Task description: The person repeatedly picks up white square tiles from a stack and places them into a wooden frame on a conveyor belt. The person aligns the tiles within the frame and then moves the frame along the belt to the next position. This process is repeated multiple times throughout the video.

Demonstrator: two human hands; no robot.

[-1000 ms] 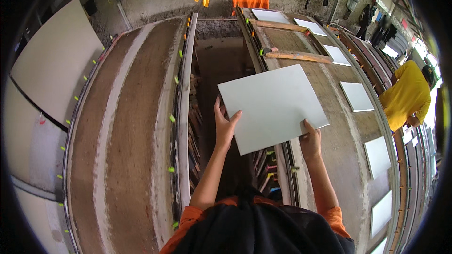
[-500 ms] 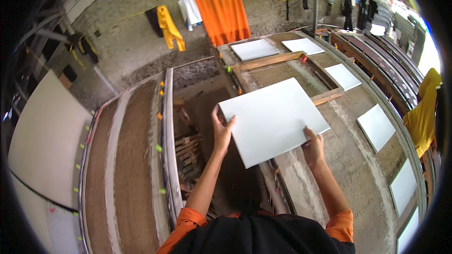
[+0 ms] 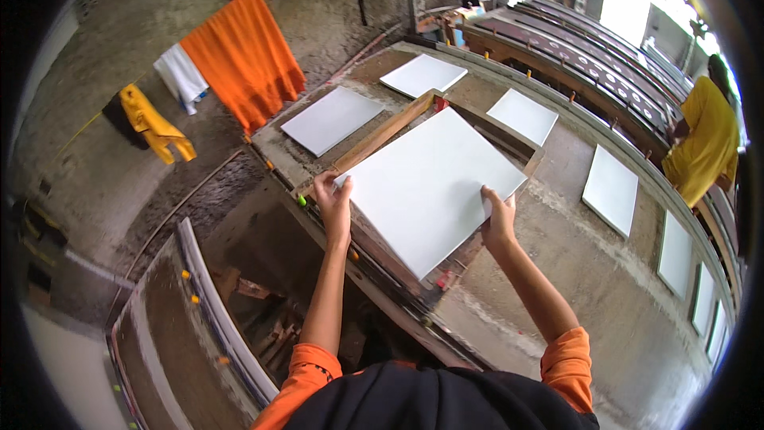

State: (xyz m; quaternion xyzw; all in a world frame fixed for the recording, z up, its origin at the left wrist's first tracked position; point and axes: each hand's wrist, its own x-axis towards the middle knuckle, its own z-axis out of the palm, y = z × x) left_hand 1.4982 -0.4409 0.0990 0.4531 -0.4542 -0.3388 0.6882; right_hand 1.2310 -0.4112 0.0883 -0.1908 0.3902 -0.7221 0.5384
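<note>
Both my hands hold a flat white rectangular panel (image 3: 434, 183) by its edges, fingers underneath and thumbs on top. My left hand (image 3: 334, 211) is closed on its left corner, and my right hand (image 3: 499, 221) grips the right-hand side near the front. The panel is above a wooden frame (image 3: 380, 139) on a long worn table (image 3: 549, 271) and hides much of it. Whether panel and frame touch, I cannot tell. Red pieces show at the frame's far corner and near the panel's front corner.
More white panels, such as one at the left (image 3: 333, 119) and one at the right (image 3: 610, 189), lie along the table. A second long table (image 3: 175, 334) stands across a gap at lower left. A person in yellow (image 3: 704, 139) is at the right. An orange cloth (image 3: 245, 60) hangs beyond.
My view has swung to the right. The white panel, still in both hands, has come from partly over the gap to above the wooden frame.
</note>
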